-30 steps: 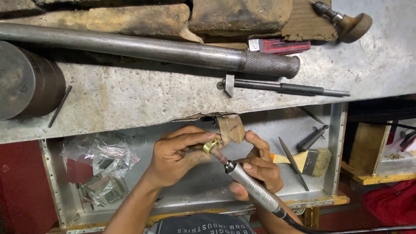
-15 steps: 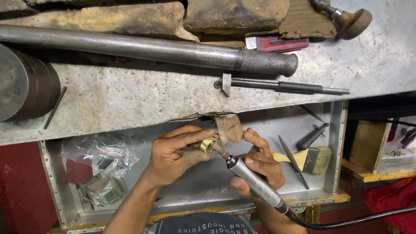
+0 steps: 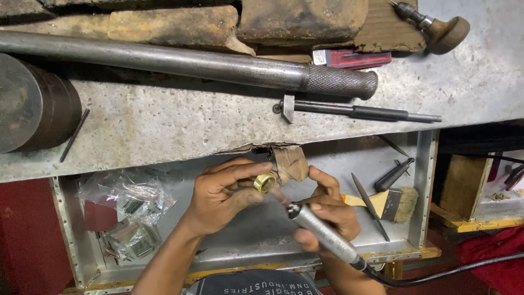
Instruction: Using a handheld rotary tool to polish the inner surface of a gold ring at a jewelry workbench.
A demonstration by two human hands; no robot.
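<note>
Head view, largest to smallest. Grey bench (image 3: 164,136) spans top; open metal drawer (image 3: 420,180) below. Our right hand (image 3: 327,210) grips silver rotary handpiece (image 3: 322,235), long axis running lower right to upper left, tip toward ring. Our left hand (image 3: 224,194) pinches brass ring (image 3: 265,182) against wooden peg (image 3: 290,163). We judge grinding underway; next move needs steady, light contact.

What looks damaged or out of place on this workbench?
The bench top has a broken front edge: a jagged, chipped notch right above the wooden peg, where the left hand holds a gold ring and the right hand a rotary tool. The clear plastic bags lie crumpled in the tray.
</note>
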